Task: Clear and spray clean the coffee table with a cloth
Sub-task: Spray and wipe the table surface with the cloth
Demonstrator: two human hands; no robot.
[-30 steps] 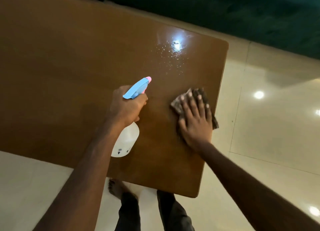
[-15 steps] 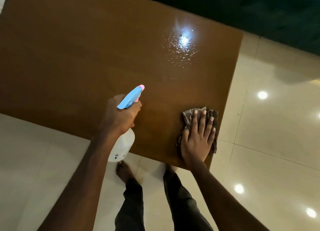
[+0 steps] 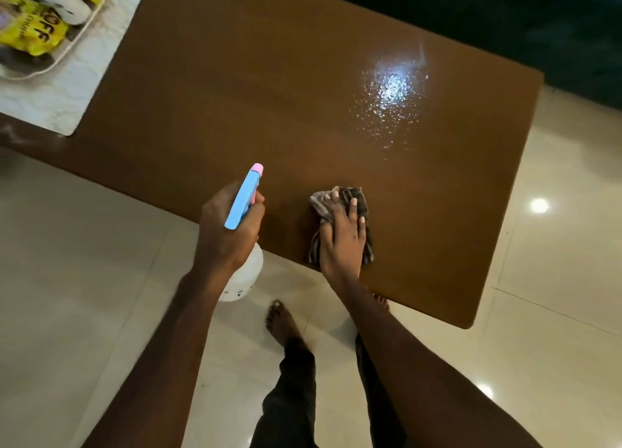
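Note:
The brown wooden coffee table (image 3: pixel 269 94) fills the upper middle of the head view. A patch of spray droplets (image 3: pixel 390 94) glistens on its far right part. My left hand (image 3: pixel 225 232) grips a spray bottle (image 3: pixel 244 195) with a blue trigger head, a pink nozzle and a white body, held at the table's near edge. My right hand (image 3: pixel 341 239) presses flat on a crumpled dark striped cloth (image 3: pixel 361 205) that lies on the table near the front edge.
A white mat (image 3: pixel 67 94) lies on the table's far left end, with a tray (image 3: pixel 72 43) of yellow packets on it. Glossy cream floor tiles (image 3: pixel 84 296) surround the table. My bare feet (image 3: pixel 279 323) stand by the near edge. A dark sofa (image 3: pixel 505 16) runs behind.
My right hand has slid the cloth leftwards along the table's near edge. The view has shifted, so the mat and tray at the left end are now in sight.

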